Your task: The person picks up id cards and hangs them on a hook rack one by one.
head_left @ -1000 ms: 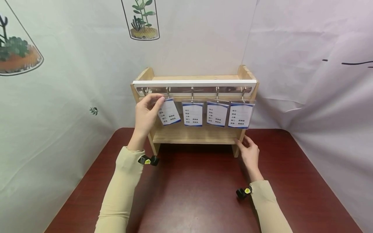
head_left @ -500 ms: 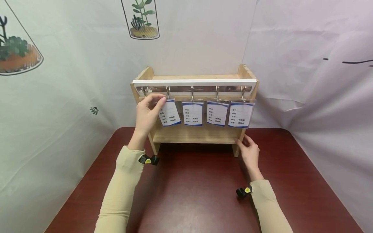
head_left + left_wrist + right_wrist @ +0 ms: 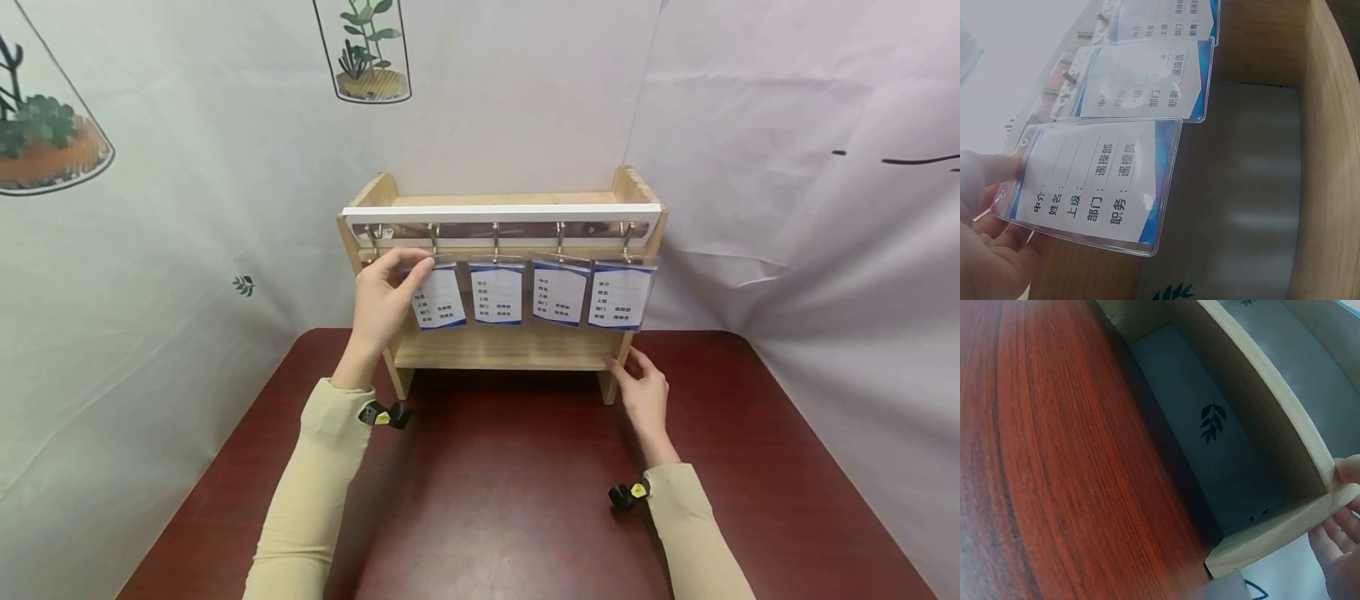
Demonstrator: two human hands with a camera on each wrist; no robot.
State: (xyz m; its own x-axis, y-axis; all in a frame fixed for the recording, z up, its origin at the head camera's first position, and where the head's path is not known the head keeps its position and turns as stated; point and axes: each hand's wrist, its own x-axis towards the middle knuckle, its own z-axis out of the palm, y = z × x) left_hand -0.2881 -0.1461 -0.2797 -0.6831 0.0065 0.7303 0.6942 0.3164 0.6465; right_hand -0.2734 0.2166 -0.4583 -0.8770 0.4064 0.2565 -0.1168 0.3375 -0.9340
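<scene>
"Where were the hands?"

"Toward the lower right, the right hand held the side of the wooden rack between thumb and fingers. Left of centre, the left hand pinched a clear-sleeved card near its top edge."

"How did that card lie?"

"Below and right of the left hand, the nearer one, its long axis running downward, foot leaning right. The second hook from the left stood just above the fingertips (whether it caught the card, I couldn't tell). Three other cards hung farther right."
</scene>
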